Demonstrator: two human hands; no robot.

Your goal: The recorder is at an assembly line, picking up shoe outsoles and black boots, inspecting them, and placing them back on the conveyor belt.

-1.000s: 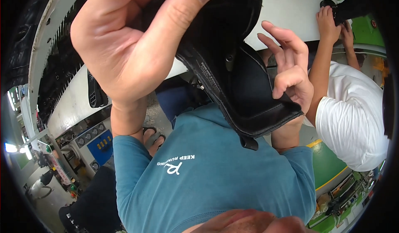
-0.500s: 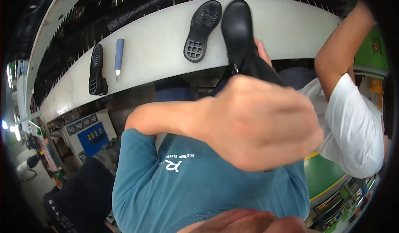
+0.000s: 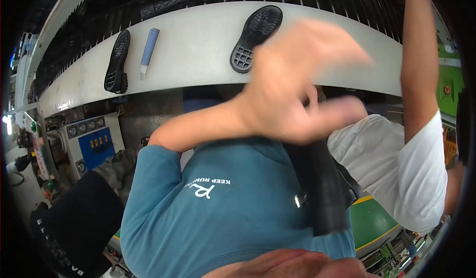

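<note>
Two soles point(image 3: 259, 34), one boot point(image 3: 327, 198); left fingers point(image 3: 342, 44) apart; right fingers hidden, cannot tell.

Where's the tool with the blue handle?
In the head view, the blue-handled tool lies on the left part of the white worktop, just right of a black shoe sole.

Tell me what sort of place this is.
Probably a shoe-making workshop: two black shoe soles lie on a long pale worktop, and a panel with round dials shows at the left.
</note>
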